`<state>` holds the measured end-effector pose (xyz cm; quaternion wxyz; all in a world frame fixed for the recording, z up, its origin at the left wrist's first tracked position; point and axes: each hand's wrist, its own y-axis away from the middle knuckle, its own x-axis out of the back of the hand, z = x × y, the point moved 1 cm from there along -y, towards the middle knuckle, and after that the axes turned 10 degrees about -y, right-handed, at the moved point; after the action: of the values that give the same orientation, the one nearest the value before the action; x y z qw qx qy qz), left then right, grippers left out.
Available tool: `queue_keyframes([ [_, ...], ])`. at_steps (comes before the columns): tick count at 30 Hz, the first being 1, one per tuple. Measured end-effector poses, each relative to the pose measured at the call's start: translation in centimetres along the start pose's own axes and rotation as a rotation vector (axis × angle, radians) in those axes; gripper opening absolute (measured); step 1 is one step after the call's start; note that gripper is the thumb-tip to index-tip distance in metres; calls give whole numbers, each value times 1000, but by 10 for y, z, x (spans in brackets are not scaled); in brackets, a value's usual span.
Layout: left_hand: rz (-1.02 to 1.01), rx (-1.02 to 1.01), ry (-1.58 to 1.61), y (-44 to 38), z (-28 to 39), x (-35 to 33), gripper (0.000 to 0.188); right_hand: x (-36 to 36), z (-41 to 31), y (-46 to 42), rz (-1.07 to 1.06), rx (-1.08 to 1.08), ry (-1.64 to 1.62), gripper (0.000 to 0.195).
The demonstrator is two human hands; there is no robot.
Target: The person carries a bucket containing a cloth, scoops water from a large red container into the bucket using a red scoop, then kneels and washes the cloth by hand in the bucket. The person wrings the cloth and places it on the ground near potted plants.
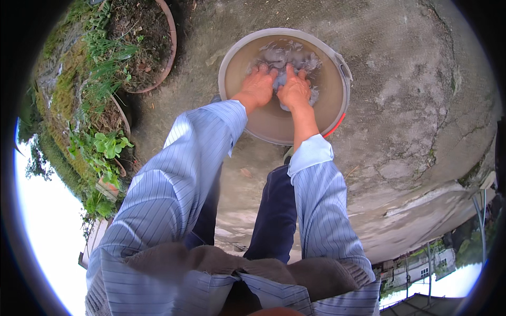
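Note:
A round bucket (330, 51) with a pale rim stands on the concrete in front of me, filled with murky brownish water. Grey-blue cloth (281, 57) lies partly under the water in its middle. My left hand (259, 85) presses on the cloth from the left, fingers in the water. Close beside it, my right hand (295, 87) rests on the cloth, fingertips wet and spread a little. Ripples and the cloudy water hide whether either hand's fingers close on the fabric. A red strip (335, 125) shows on the bucket's lower right edge.
Large round planters (172, 47) with soil and green plants stand at the left, by a mossy bank (65, 87). Cracked concrete ground (395, 98) stretches to the right. My legs (274, 213) are just behind the bucket.

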<state>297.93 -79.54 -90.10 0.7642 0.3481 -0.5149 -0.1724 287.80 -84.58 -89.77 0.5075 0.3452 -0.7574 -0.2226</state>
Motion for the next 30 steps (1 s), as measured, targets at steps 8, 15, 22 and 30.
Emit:
queue_keyframes([
  [8, 269, 238, 797, 28, -14, -21, 41, -4, 14, 41, 384, 137, -477, 25],
  [15, -307, 588, 2202, 73, 27, 28, 46, 46, -39, 122, 86, 182, -1029, 20],
  [22, -209, 283, 2498, 76, 37, 26, 24, 55, -60, 120, 278, 367, -770, 24],
  [30, 146, 588, 2076, 69, 38, 40, 26, 43, -19, 50, 540, 228, -634, 26],
])
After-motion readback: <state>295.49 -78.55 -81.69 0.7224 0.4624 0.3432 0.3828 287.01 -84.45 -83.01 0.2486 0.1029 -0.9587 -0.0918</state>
